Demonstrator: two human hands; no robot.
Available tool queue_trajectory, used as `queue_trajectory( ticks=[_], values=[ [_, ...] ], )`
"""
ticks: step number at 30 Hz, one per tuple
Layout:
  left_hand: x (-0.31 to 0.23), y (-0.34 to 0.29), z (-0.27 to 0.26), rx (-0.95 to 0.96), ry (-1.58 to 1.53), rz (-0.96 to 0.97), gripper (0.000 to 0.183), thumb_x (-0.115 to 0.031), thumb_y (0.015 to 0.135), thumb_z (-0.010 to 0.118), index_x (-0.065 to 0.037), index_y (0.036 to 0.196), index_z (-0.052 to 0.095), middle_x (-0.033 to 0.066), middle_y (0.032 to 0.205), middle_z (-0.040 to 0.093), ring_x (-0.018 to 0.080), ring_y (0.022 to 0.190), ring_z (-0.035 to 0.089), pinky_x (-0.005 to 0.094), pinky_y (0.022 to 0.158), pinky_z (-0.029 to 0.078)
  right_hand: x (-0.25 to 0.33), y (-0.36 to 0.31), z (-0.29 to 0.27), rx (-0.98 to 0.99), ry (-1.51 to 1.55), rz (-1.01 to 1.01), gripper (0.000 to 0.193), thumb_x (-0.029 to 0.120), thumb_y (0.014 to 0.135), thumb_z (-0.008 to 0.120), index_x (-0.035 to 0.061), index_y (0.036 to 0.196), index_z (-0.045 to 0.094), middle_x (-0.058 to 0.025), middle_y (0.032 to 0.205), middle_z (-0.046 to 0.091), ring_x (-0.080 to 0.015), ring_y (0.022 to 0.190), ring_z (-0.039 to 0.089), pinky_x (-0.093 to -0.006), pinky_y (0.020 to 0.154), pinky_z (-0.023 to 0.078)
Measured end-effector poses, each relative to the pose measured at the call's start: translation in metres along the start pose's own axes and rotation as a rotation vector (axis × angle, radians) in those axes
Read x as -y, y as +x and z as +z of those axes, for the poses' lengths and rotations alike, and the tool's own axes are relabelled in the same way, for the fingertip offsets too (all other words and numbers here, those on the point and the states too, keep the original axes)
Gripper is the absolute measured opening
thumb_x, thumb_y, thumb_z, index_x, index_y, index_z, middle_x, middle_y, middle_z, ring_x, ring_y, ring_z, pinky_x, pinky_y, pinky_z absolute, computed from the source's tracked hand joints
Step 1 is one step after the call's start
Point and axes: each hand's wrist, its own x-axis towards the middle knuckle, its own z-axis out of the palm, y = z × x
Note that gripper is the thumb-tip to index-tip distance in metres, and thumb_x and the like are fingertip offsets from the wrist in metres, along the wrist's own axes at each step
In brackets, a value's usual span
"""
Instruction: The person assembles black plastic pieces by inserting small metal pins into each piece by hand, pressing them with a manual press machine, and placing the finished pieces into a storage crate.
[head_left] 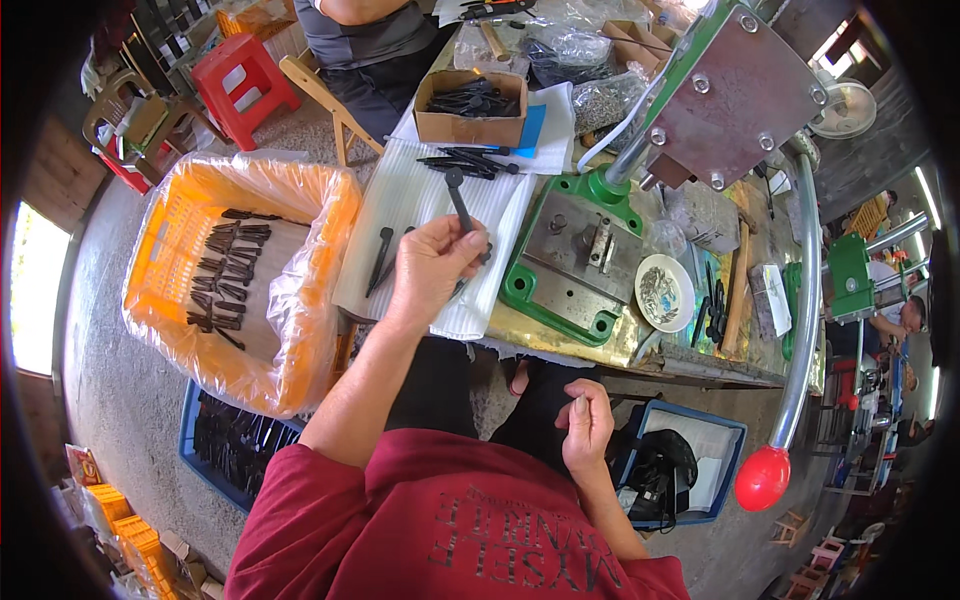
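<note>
My left hand (432,268) is closed around a slim black part with a round end (458,195), held tilted over the white foam sheet (395,215). Other black parts (380,258) lie on the foam beside that hand, and a loose pile of them (470,162) sits farther back. My right hand (586,428) hovers over my lap with its fingers curled; whatever they may hold is hidden. To the right of the foam stands a green hand press (518,283) with a steel block on its base. Beside it is a white bowl (650,318) of small metal pieces.
An orange plastic-lined crate (160,245) at left holds rows of black parts. A cardboard box (470,128) of black parts stands behind the foam. The press's long lever with a red knob (762,478) reaches down at right. Blue bins (735,440) are below; another person (365,40) sits opposite.
</note>
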Motion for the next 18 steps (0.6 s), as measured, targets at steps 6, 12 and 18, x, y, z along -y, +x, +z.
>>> queue_trajectory(
  ticks=[6, 12, 18],
  values=[
    [0.003, 0.002, -0.035, 0.030, 0.751, 0.158, 0.019, -0.010, 0.072, 0.061, 0.001, 0.088, 0.057, 0.0050, 0.069, 0.058, 0.0129, 0.058, 0.054, 0.0274, 0.054, 0.043, -0.004, -0.002, -0.001, -0.014, 0.021, 0.021, 0.019, 0.014, 0.087, 0.041, -0.0035, 0.085, 0.048, -0.0102, 0.087, 0.049, -0.0086, 0.048, 0.045, -0.0205, 0.043, 0.037],
    [0.010, -0.013, -0.036, 0.066, 1.261, 0.260, 0.022, -0.019, 0.070, 0.060, -0.004, 0.086, 0.057, 0.0117, 0.076, 0.057, 0.0292, 0.074, 0.055, 0.0364, 0.064, 0.043, -0.004, -0.001, 0.001, -0.005, 0.016, 0.018, 0.019, 0.014, 0.087, 0.040, -0.0033, 0.085, 0.048, -0.0100, 0.087, 0.049, -0.0082, 0.047, 0.044, -0.0202, 0.043, 0.037],
    [0.027, -0.015, -0.030, 0.063, 1.404, 0.314, 0.018, -0.020, 0.069, 0.060, -0.005, 0.076, 0.054, 0.0092, 0.073, 0.055, 0.0272, 0.072, 0.055, 0.0379, 0.063, 0.045, -0.004, -0.002, 0.001, -0.004, 0.018, 0.030, 0.019, 0.014, 0.087, 0.040, -0.0032, 0.085, 0.047, -0.0099, 0.087, 0.049, -0.0080, 0.047, 0.044, -0.0202, 0.043, 0.037]
  ],
)
